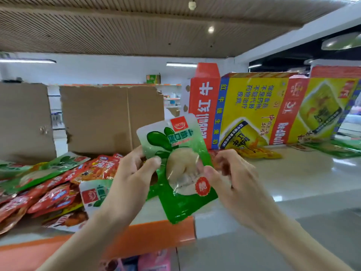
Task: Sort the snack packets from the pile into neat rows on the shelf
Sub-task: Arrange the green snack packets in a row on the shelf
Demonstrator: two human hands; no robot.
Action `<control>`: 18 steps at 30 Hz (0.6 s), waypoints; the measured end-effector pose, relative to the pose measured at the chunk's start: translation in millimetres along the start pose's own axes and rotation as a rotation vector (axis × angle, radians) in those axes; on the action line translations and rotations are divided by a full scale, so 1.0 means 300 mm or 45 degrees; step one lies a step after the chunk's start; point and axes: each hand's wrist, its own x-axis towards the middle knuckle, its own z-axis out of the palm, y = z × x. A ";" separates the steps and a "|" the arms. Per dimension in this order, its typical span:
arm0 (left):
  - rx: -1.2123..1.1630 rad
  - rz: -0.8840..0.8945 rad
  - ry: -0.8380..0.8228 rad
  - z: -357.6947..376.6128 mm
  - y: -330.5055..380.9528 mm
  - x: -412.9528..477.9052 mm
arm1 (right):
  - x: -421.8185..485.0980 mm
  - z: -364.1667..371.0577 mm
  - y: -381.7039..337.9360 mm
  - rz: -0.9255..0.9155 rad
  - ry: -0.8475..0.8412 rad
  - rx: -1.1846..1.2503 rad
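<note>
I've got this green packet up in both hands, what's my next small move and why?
Probably lower the green packet onto the bare shelf to your right. Your left hand and right hand both pinch it in the air, the pile crowds the left, and the right side has open room for a row.

A shop interior under a low ceiling (pixel 97 32) of brown slatted panels, with a small round spotlight (pixel 211 29) set in it. A white wall (pixel 109 70) runs across the back, with long tube lights (pixel 181 64) glowing along its top. On the right a white beam (pixel 293 36) slants down above a dark opening. In front, a pale glossy shelf (pixel 293 173) with an orange front edge reflects the lights. Along its back stand torn brown cardboard sheets (pixel 109 118) on the left and flattened red and yellow printed cartons (pixel 250 106) on the right. A small green box (pixel 153 78) sits far off near the wall.
</note>
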 end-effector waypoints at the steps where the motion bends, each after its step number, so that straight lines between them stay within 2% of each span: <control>1: -0.031 -0.002 -0.047 0.044 0.011 0.007 | -0.004 -0.037 0.046 0.112 -0.016 0.117; 5: -0.151 -0.021 -0.170 0.255 0.022 0.045 | -0.050 -0.212 0.192 0.241 -0.193 0.492; 7: -0.153 -0.029 -0.177 0.390 0.023 0.057 | -0.089 -0.321 0.261 0.276 -0.203 0.588; 12: -0.166 -0.003 -0.249 0.748 0.068 0.043 | -0.195 -0.575 0.419 0.340 -0.094 0.453; 18: -0.161 0.007 -0.367 1.113 0.065 0.037 | -0.325 -0.870 0.633 0.489 -0.058 0.520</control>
